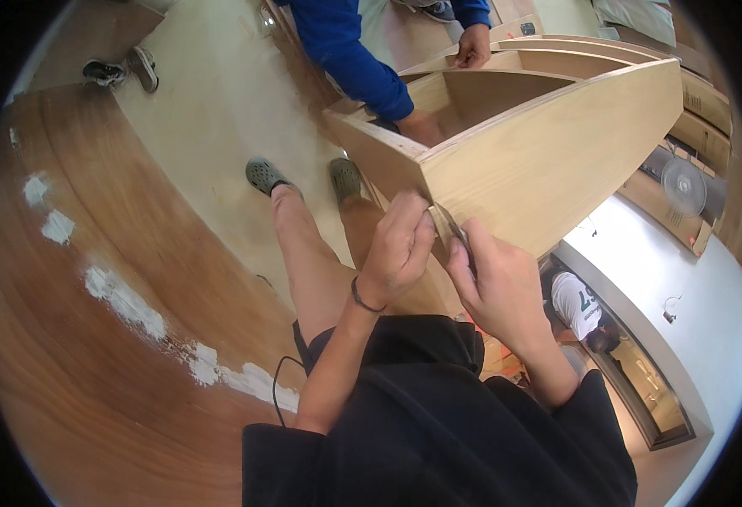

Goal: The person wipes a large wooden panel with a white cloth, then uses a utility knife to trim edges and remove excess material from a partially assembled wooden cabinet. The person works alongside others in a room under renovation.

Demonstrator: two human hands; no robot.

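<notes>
1. At far left, a brown wood-grain panel [92, 194] curves through the view, with rough white patches [126, 302] strung along it.
2. A pair of dark shoes [143, 69] sits beyond its upper end, on the pale floor [210, 127].
3. Further right, the wearer's feet are in green clogs [263, 175].
4. A co-worker's blue sleeve [333, 42] reaches down from the top; one of the co-worker's hands [422, 128] is inside the plywood cabinet [557, 152], the other [474, 46] at its upper edge.
5. The left hand [398, 245], a dark band [367, 297] at its wrist, is just below the cabinet's near corner. Its grip is folded tight against a narrow strip [445, 224]; whether it pinches the strip I cannot tell.
6. The open-compartmented cabinet lies at upper centre-right, the strip at its near corner, between the hands.
7. The right hand [502, 279] has its grip closed on the strip's lower part.
8. Lower right, a person in a white shirt [575, 304] bends over.
9. At far right, a round fan [684, 188] is near cardboard boxes [705, 101].
</notes>
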